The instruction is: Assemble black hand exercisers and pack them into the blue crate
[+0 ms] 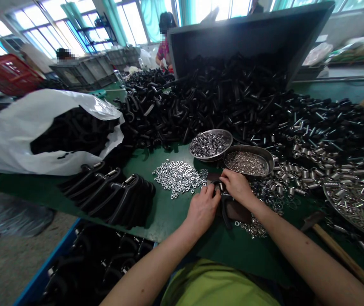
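Note:
My left hand [203, 209] and my right hand [237, 187] meet over a black handle part [225, 208] lying on the green table [169, 212]. Both hands have their fingers curled on that part, near its metal spring end. Just left of my hands lies a loose scatter of small silver nuts [178, 176]. Behind my right hand stand two metal bowls, one with nuts [210, 144] and one with finer silver pieces [247, 162].
A big heap of black handles [233, 102] spills from a tipped grey bin [252, 34]. Finished grips [115, 195] lie at left beside a white bag [16, 131]. Springs [300, 170], a tray [354, 204] and a hammer [335, 246] lie right. Other people work at the back.

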Demonstrator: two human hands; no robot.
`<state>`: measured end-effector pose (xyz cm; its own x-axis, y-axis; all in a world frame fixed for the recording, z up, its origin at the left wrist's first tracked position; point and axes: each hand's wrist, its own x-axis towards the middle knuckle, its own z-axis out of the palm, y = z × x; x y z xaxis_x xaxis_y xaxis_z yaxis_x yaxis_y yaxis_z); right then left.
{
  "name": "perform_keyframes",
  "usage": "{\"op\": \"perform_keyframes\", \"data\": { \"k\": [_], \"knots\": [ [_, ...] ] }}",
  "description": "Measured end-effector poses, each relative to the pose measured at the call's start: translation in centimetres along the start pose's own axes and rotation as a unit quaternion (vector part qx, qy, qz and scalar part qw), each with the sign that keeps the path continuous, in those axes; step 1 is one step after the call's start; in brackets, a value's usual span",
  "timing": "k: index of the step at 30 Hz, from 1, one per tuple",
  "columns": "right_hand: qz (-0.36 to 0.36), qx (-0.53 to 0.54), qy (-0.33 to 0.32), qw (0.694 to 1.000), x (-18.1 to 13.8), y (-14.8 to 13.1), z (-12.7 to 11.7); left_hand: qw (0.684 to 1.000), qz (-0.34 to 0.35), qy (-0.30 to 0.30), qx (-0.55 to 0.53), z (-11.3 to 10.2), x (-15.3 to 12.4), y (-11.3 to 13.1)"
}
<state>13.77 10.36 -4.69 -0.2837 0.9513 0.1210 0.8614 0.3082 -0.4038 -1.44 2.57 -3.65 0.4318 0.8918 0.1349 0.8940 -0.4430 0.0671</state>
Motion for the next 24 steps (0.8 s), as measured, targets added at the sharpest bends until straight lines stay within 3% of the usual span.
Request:
{"op": "perform_keyframes", "data": {
  "k": [10, 24],
  "knots": [
    [-0.056, -0.082, -0.042, 0.994, -1.3, -0.4, -0.5, 0.997, -0.030, -0.063, 0.032, 0.3, -0.6, 0.8],
    [-0.054, 0.000, -0.042, 0.998, 0.3, 0.5, -1.4, 0.997, -0.026, -0.072, -0.002, -0.1, -0.7, 0.5]
  ]
}}
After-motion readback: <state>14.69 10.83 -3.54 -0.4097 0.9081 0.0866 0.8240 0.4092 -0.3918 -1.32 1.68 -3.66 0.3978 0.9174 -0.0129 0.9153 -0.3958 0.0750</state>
